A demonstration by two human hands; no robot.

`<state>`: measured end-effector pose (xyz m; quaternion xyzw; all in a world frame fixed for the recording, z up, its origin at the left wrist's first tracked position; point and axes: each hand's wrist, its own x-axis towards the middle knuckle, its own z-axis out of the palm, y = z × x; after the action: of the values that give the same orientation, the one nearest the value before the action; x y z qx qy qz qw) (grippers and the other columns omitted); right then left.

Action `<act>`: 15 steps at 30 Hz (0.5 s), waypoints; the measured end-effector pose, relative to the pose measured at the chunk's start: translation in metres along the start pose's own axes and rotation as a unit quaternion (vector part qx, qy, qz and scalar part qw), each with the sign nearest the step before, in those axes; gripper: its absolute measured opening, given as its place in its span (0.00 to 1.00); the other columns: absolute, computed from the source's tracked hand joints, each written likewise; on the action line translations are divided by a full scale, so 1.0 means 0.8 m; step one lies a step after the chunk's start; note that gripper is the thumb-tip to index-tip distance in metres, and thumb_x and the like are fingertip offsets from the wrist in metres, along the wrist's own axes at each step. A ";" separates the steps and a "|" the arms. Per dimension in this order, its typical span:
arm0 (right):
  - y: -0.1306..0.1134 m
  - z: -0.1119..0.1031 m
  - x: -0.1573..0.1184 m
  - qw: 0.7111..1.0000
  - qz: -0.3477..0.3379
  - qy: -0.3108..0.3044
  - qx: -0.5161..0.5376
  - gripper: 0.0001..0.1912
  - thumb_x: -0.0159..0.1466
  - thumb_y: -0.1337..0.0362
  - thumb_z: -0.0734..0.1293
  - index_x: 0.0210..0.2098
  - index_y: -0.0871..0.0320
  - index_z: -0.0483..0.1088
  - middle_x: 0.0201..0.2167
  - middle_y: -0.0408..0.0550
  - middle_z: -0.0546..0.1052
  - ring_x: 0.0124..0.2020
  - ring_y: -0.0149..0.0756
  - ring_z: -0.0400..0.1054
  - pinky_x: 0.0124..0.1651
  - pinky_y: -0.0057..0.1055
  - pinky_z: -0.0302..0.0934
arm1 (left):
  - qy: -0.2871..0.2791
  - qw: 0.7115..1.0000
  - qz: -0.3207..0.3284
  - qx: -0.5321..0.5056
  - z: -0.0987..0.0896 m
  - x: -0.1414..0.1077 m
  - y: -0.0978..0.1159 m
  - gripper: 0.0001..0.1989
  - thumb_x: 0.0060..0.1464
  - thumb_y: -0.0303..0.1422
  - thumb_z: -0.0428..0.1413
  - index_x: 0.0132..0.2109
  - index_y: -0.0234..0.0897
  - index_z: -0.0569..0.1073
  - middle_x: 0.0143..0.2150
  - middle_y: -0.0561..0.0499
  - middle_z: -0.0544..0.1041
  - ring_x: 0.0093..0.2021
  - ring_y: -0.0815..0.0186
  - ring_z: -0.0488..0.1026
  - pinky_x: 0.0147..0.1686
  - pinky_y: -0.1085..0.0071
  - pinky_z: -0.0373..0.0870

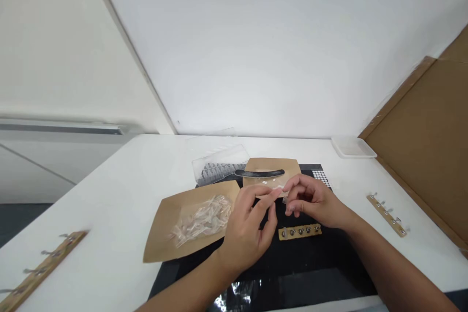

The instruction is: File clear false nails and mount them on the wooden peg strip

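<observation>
Left hand (244,236) pinches a small clear plastic piece (278,191) above a black mat (314,268); right hand (312,202) curls its fingers just beside it, grip unclear; a brown paper tray (161,239) of clear pieces (203,219) lies left of the hands; a studded wooden strip (300,232) sits below them.

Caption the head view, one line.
Left hand and right hand hold a small clear piece above a black mat, beside a kraft tray.

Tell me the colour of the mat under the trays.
The mat is black, shown in the head view.
</observation>
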<state>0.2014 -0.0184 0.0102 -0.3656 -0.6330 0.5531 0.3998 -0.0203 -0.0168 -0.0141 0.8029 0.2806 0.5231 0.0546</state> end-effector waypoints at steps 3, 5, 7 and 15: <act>0.003 0.001 0.001 0.999 0.005 -0.007 0.031 0.19 0.65 0.59 0.77 0.49 0.55 0.69 0.31 0.42 0.82 0.30 0.30 0.76 0.34 0.26 0.71 | -0.029 0.998 0.048 -0.024 0.000 0.002 -0.005 0.21 0.63 0.18 0.58 0.60 0.38 0.74 0.49 0.45 0.77 0.49 0.61 0.75 0.49 0.61 0.77; 0.007 0.004 0.002 0.999 0.010 -0.014 0.044 0.18 0.65 0.60 0.77 0.49 0.55 0.69 0.31 0.42 0.83 0.30 0.29 0.76 0.34 0.25 0.70 | -0.033 0.998 0.054 -0.030 0.000 0.001 -0.009 0.20 0.62 0.18 0.58 0.58 0.38 0.75 0.47 0.46 0.78 0.48 0.62 0.76 0.49 0.61 0.77; 0.010 0.006 0.002 0.998 0.023 -0.017 0.057 0.17 0.64 0.60 0.78 0.47 0.56 0.70 0.31 0.42 0.83 0.29 0.28 0.75 0.34 0.25 0.70 | -0.026 0.998 0.053 -0.031 0.001 0.000 -0.012 0.18 0.63 0.19 0.59 0.57 0.39 0.77 0.46 0.46 0.79 0.48 0.62 0.76 0.48 0.61 0.77; 0.015 0.015 0.003 0.994 0.012 -0.002 0.105 0.21 0.56 0.66 0.83 0.45 0.56 0.74 0.33 0.42 0.83 0.35 0.32 0.80 0.43 0.30 0.75 | 0.005 0.998 0.021 -0.058 -0.001 0.003 -0.012 0.19 0.62 0.19 0.62 0.55 0.43 0.80 0.48 0.46 0.80 0.49 0.61 0.77 0.47 0.63 0.78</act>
<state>0.1901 -0.0198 -0.0021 -0.3281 -0.5675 0.6220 0.4282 -0.0245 -0.0078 -0.0155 0.8014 0.2329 0.5437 0.0890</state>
